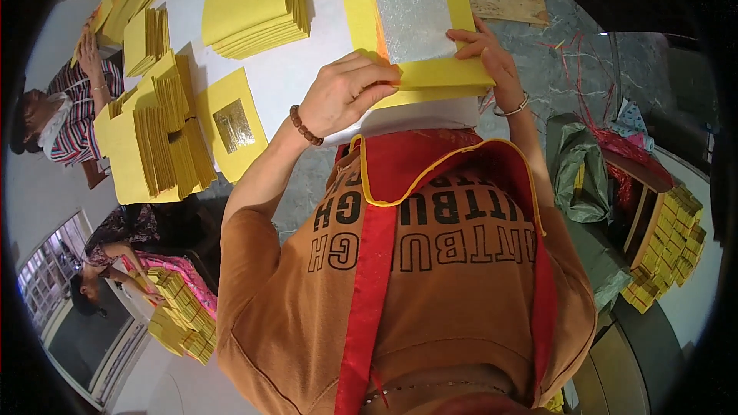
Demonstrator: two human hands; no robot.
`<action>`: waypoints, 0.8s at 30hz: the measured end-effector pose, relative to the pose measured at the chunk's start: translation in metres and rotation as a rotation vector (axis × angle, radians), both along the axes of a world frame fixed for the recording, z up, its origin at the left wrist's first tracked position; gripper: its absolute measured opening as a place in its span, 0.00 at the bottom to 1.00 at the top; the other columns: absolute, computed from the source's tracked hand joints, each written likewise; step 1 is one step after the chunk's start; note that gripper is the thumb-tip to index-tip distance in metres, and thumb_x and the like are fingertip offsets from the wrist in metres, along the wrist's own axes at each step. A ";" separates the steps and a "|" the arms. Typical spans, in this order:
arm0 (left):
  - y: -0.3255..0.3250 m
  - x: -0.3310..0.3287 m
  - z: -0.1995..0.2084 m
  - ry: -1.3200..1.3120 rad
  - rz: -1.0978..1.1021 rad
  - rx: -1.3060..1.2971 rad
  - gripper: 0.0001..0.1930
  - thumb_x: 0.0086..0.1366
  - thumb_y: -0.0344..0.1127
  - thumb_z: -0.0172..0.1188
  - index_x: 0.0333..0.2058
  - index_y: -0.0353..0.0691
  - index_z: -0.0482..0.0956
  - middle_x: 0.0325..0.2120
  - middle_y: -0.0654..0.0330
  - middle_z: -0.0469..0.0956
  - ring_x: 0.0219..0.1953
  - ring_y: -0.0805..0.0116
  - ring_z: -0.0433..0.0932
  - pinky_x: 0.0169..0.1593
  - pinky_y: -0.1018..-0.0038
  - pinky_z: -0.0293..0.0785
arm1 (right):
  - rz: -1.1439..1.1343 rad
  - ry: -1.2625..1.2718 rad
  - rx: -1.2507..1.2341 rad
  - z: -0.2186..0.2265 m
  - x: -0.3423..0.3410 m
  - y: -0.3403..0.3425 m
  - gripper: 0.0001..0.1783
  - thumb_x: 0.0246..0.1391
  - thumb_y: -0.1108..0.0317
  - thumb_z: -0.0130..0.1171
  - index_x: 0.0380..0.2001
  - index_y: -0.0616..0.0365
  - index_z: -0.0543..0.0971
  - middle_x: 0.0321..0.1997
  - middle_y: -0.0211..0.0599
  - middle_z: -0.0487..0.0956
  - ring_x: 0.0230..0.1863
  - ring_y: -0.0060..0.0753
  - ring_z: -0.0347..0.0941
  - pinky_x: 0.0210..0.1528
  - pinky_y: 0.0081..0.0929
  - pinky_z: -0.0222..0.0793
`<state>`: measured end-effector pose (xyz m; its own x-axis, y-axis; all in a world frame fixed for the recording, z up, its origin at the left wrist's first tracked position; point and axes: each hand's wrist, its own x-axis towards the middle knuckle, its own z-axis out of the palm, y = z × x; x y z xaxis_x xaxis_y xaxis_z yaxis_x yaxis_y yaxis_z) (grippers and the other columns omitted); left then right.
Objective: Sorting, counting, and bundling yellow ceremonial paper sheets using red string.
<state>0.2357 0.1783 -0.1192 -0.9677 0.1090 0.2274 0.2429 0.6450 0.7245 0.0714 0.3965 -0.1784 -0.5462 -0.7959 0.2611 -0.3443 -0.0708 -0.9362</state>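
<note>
A yellow paper sheet (pixel 355 0) lies at the table's near edge, with a silver foil square (pixel 415 24) on it and a strip of orange beside the foil. Its near edge is turned up in a flap (pixel 442 73). My left hand (pixel 342 94) is closed, pinching the flap's left part between thumb and fingers. At the sheet's right edge, my right hand (pixel 492 61) has its fingers apart, the tips resting near the foil's right side. Whether more sheets lie beneath is hard to tell.
Folded yellow paper stacks (pixel 254 11) stand on the white table (pixel 321 27); more stacks (pixel 165 131) are at left, near another foil sheet (pixel 234 127). Two people work at left. Tied yellow bundles (pixel 669 238) and a green sack (pixel 580 169) are at right.
</note>
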 end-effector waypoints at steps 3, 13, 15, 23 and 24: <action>-0.002 -0.001 0.001 -0.064 0.036 0.072 0.09 0.56 0.33 0.57 0.36 0.37 0.78 0.32 0.59 0.78 0.31 0.68 0.74 0.35 0.75 0.70 | -0.011 -0.013 0.001 -0.002 0.000 -0.001 0.26 0.60 0.52 0.33 0.30 0.56 0.78 0.49 0.36 0.73 0.65 0.45 0.44 0.65 0.39 0.37; -0.010 -0.006 0.003 -0.415 0.154 0.303 0.09 0.57 0.34 0.57 0.32 0.34 0.78 0.22 0.62 0.77 0.25 0.78 0.70 0.31 0.80 0.67 | -0.079 -0.045 0.066 0.000 0.002 -0.003 0.34 0.61 0.50 0.20 0.30 0.58 0.77 0.49 0.42 0.73 0.65 0.46 0.46 0.64 0.39 0.38; -0.012 -0.008 0.004 -0.439 0.156 0.327 0.09 0.57 0.33 0.57 0.31 0.33 0.78 0.22 0.64 0.76 0.24 0.80 0.69 0.30 0.80 0.66 | -0.077 -0.044 0.061 -0.003 0.001 -0.004 0.34 0.61 0.49 0.20 0.30 0.58 0.77 0.49 0.42 0.73 0.65 0.46 0.46 0.65 0.40 0.37; -0.018 -0.016 0.003 -0.577 0.107 0.517 0.07 0.55 0.32 0.56 0.28 0.34 0.79 0.19 0.67 0.74 0.22 0.82 0.67 0.28 0.83 0.65 | -0.056 -0.093 0.027 -0.004 0.000 -0.004 0.34 0.60 0.47 0.21 0.35 0.57 0.77 0.49 0.37 0.73 0.65 0.43 0.46 0.64 0.38 0.39; -0.019 -0.017 0.003 -0.575 0.110 0.517 0.07 0.55 0.32 0.56 0.28 0.34 0.79 0.19 0.67 0.74 0.22 0.82 0.67 0.28 0.83 0.65 | -0.048 -0.078 0.015 -0.006 0.001 -0.003 0.34 0.60 0.47 0.21 0.36 0.57 0.77 0.49 0.37 0.73 0.65 0.43 0.46 0.64 0.38 0.38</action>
<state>0.2185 0.1591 -0.1163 -0.9480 0.0225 -0.3174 -0.3077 0.1900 0.9323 0.0721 0.3933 -0.1848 -0.6023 -0.7716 0.2047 -0.2727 -0.0422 -0.9612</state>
